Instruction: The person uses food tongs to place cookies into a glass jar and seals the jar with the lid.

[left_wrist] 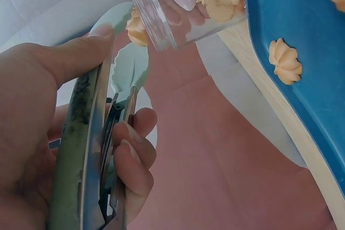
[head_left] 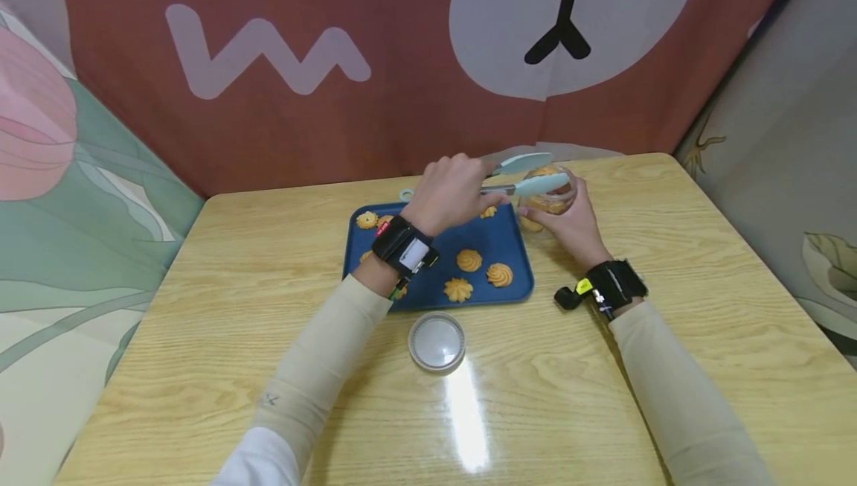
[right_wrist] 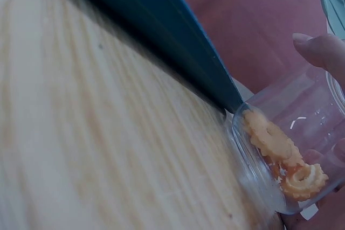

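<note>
My left hand (head_left: 450, 192) grips a pair of metal tongs with pale blue-green tips (head_left: 544, 184). In the left wrist view, the thumb lies on one arm of the tongs (left_wrist: 91, 144) and curled fingers on the other. Between the spread tips, at the jar's mouth, is a piped cookie (left_wrist: 137, 28); whether the tips touch it I cannot tell. My right hand (head_left: 577, 227) holds the clear plastic jar (right_wrist: 291, 111), which has several cookies (right_wrist: 304, 181) at its bottom. The jar stands beside the right end of the blue tray (head_left: 482, 237).
Several swirled cookies (head_left: 469, 260) lie spread on the tray; my left forearm hides part of it. A round clear lid (head_left: 437, 341) rests on the wooden table (head_left: 281, 300) in front of the tray. A brown printed cloth (head_left: 402, 129) hangs behind the table.
</note>
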A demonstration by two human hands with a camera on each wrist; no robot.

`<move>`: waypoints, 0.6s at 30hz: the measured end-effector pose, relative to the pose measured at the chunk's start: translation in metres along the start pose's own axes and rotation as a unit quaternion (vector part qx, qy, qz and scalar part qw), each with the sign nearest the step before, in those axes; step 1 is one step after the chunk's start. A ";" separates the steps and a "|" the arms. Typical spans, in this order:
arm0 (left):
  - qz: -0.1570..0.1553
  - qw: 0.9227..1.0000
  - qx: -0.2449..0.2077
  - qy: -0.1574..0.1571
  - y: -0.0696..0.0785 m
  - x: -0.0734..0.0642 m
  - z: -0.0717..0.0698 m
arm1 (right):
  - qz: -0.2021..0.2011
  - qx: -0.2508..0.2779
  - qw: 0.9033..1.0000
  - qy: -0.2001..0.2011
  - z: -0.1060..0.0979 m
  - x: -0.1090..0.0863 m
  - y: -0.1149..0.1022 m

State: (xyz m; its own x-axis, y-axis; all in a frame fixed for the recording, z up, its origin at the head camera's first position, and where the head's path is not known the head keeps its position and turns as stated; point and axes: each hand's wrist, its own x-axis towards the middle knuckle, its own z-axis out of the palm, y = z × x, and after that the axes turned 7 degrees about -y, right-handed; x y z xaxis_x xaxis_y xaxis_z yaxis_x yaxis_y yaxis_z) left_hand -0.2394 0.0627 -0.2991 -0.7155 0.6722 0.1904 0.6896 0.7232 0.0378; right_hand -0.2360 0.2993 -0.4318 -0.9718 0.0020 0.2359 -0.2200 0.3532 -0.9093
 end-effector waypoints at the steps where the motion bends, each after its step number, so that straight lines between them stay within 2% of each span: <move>1: 0.000 1.000 -0.002 -0.001 0.000 0.000 0.000 | -0.001 0.004 1.000 -0.001 0.000 0.000 0.000; 18: -0.010 1.000 -0.014 -0.008 0.001 -0.001 0.000 | -0.001 -0.011 1.000 0.008 0.000 0.001 0.002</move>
State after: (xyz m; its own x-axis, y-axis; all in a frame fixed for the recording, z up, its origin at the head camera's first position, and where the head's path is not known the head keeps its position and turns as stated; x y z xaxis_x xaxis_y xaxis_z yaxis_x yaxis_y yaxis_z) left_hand -0.2379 0.0625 -0.2996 -0.7304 0.6604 0.1741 0.6780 0.7319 0.0681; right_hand -0.2372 0.3000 -0.4340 -0.9699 0.0159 0.2430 -0.2197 0.3735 -0.9012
